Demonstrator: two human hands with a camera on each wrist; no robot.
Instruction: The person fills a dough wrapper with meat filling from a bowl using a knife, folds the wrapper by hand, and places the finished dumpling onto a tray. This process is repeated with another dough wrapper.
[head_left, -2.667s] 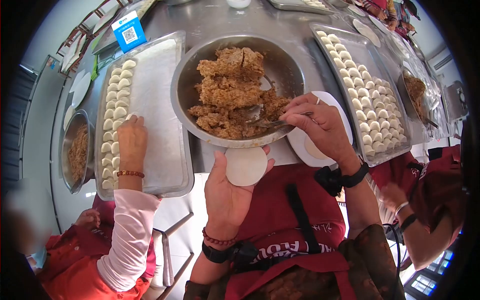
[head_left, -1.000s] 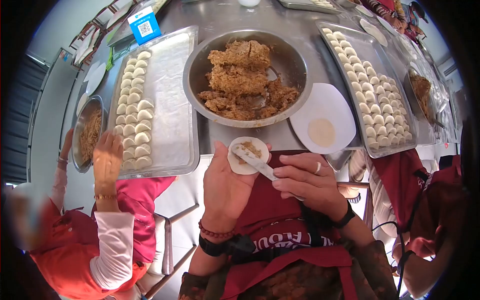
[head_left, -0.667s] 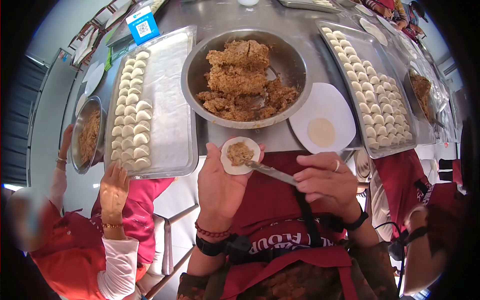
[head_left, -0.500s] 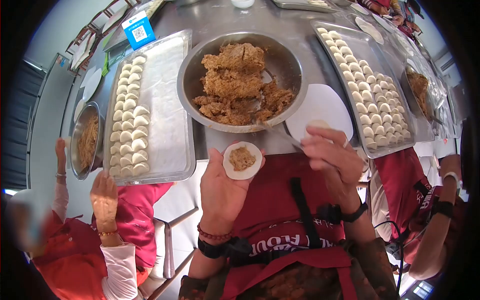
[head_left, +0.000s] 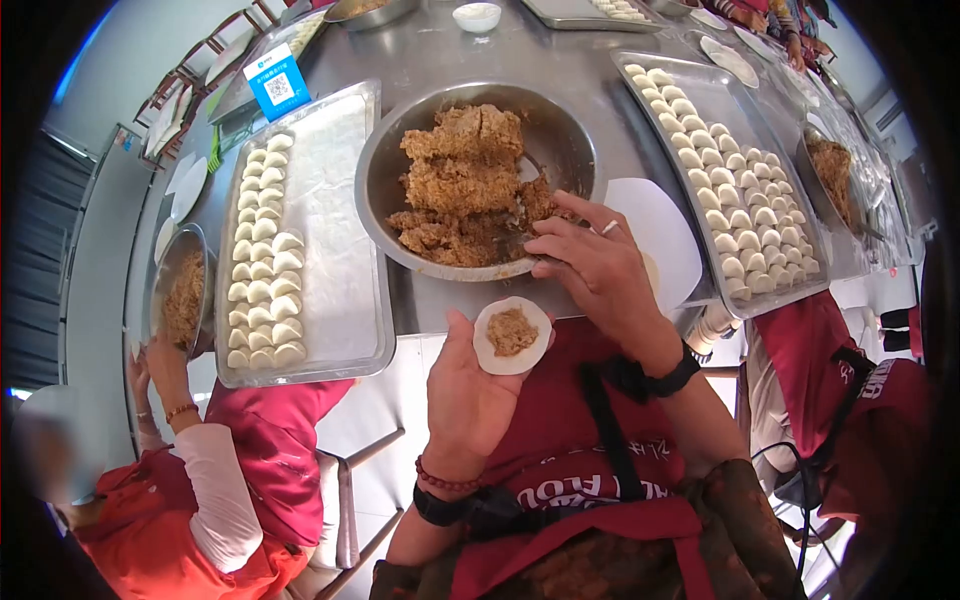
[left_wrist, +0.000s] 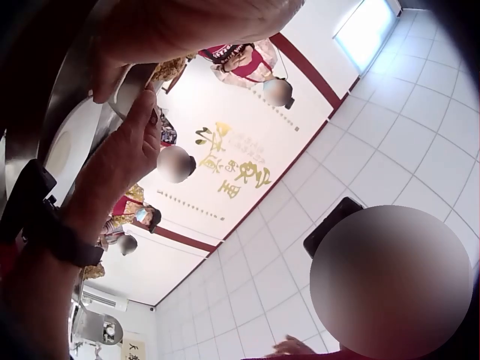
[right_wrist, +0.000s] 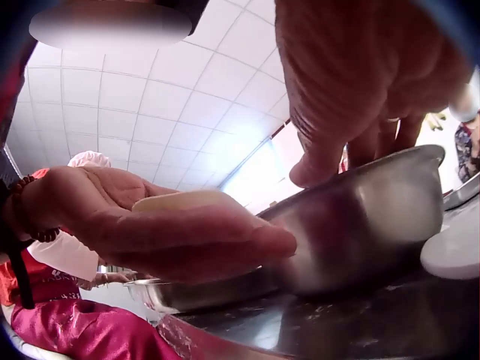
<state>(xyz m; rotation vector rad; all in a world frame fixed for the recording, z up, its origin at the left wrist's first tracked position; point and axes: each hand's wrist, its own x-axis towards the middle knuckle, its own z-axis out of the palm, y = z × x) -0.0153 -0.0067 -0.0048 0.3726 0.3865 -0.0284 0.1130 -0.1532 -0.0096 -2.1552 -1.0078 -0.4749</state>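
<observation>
My left hand (head_left: 470,395) lies palm up below the big bowl, carrying a round dumpling wrapper (head_left: 511,366) on its fingers. A mound of brown minced filling (head_left: 512,332) sits in the middle of the wrapper. In the right wrist view, the wrapper (right_wrist: 184,201) rests flat along nearly straight fingers. My right hand (head_left: 600,270) reaches over the near right rim of the steel bowl (head_left: 375,225), fingers spread and pointing down into it. No tool shows between those fingers. Large chunks of filling (head_left: 460,185) fill much of the bowl.
Trays of folded dumplings stand at left (head_left: 330,230) and right (head_left: 650,110). A white plate (head_left: 660,235) lies partly behind my right hand. A person (head_left: 200,490) sits at left beside another bowl of filling (head_left: 185,300); someone else (head_left: 830,400) is at right.
The right hand scooped filling with a flat metal spreader, spread it on the wrapper, then went back to the bowl; the spreader no longer shows. The wrapper now bears filling.
</observation>
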